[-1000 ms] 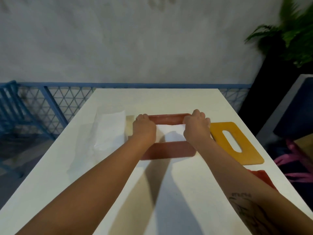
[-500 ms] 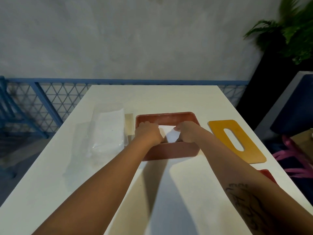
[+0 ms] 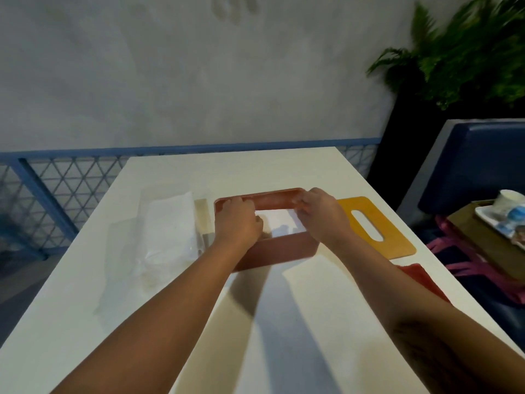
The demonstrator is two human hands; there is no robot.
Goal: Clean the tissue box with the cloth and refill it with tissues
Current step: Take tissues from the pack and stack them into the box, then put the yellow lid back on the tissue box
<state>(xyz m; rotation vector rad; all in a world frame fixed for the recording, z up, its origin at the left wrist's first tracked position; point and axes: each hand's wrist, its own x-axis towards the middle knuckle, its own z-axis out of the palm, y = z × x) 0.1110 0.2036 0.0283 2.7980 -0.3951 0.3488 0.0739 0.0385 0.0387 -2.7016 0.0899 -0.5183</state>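
Head view: the tissue box point(image 3: 274, 251), a shallow red-brown tray with its top off, is sitting near the middle of the white surface point(image 3: 284, 336), and both hands are reaching into it from the near side. The tissues point(image 3: 279, 223) are lying inside the box as a white stack and showing between the hands, so I judge the refilling step to be under way, with the stack being seated flat.

The left hand point(image 3: 237, 223) is bending down over the left end of the stack. Its fingertips are hiding behind the back of the hand, so I cannot tell whether its grip is holding anything or only pressing. The right hand point(image 3: 321, 218) is working at the far right corner, its grip narrow, fingers curling round the edge of the tissues, probably to tuck them under the rim.

The yellow lid point(image 3: 395, 237), with its long slot, is lying flat just right of the box (set aside, presumably, so the opening stays free and the lid is close for refitting). A clear wrapper point(image 3: 167, 223) holding more white sheets is resting just left of the box, within easy reach. A red thing point(image 3: 420, 280) is peeking out at the right edge beside the right forearm; it may be the cloth, though I cannot tell.
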